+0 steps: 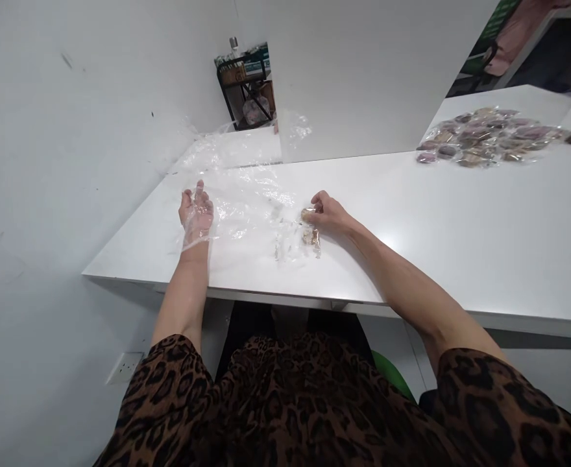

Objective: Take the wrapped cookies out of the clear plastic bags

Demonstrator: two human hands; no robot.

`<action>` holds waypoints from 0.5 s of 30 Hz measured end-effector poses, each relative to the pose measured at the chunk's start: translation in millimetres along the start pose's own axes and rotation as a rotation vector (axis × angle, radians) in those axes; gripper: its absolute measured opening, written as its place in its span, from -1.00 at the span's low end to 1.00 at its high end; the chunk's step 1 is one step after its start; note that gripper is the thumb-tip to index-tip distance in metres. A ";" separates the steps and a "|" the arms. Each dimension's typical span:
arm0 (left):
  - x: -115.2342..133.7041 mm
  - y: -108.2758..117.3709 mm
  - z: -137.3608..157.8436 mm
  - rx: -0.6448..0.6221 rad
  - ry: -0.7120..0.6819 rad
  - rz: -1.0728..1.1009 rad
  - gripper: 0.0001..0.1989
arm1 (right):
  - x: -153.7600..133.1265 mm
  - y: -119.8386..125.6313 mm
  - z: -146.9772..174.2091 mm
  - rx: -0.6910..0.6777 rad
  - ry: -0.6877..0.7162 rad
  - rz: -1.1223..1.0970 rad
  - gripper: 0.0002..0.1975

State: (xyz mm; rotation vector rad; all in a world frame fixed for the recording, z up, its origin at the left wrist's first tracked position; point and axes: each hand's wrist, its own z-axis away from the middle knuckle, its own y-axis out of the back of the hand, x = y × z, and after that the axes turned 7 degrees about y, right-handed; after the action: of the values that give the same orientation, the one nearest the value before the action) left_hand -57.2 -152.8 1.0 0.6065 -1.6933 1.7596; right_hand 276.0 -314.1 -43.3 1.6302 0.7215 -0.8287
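Note:
My left hand (198, 211) is palm up on the left side of the white table, with clear plastic over the palm and wrist. Its fingers are apart and slightly curled, and it looks to be inside or beneath a large clear plastic bag (246, 194) spread to its right. My right hand (329, 213) pinches a small clear packet (307, 214) with tan pieces in it. Just below those fingers, a second small packet (311, 237) with similar contents lies against crumpled clear film.
A pile of wrapped packets (485, 136), purple, brown and tan, lies at the back right of the white table (436, 227). White panels stand at the left and behind. Beyond a gap is a black shelf rack (244, 84). A person (514, 39) shows at the top right.

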 end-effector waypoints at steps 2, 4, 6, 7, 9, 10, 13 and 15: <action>-12.2 15.9 -1.3 0.023 0.032 0.027 -0.78 | -2.0 6.3 -0.3 0.043 -0.081 -0.176 -0.58; -19.0 24.4 -1.4 0.007 0.043 0.038 -0.82 | -5.1 17.3 0.8 0.072 -0.113 -0.324 -0.59; -21.8 26.6 -1.9 -0.017 0.038 0.035 -0.83 | -10.2 31.1 4.3 0.029 -0.095 -0.436 -0.63; -22.3 26.0 -2.5 -0.019 0.038 0.032 -0.82 | -13.6 37.7 7.0 -0.026 -0.080 -0.470 -0.65; -21.7 23.7 -4.2 -0.009 0.051 0.037 -0.81 | -21.2 47.2 13.2 -0.169 -0.065 -0.474 -0.68; -20.4 22.8 -5.1 -0.003 0.064 0.047 -0.80 | -25.1 49.4 16.2 -0.240 -0.069 -0.446 -0.68; -10.5 26.0 -5.9 -0.003 0.060 0.090 -0.71 | -33.7 47.2 22.8 -0.387 -0.086 -0.314 -0.68; 0.4 33.9 -3.8 -0.017 0.005 0.100 -0.64 | -36.3 42.8 24.8 -0.413 -0.088 -0.246 -0.69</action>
State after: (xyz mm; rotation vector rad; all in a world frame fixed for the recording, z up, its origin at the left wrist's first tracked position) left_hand -80.9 -148.6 -23.1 0.5179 -1.7610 1.8119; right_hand 286.5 -348.0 6.7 1.1441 0.9730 -0.8528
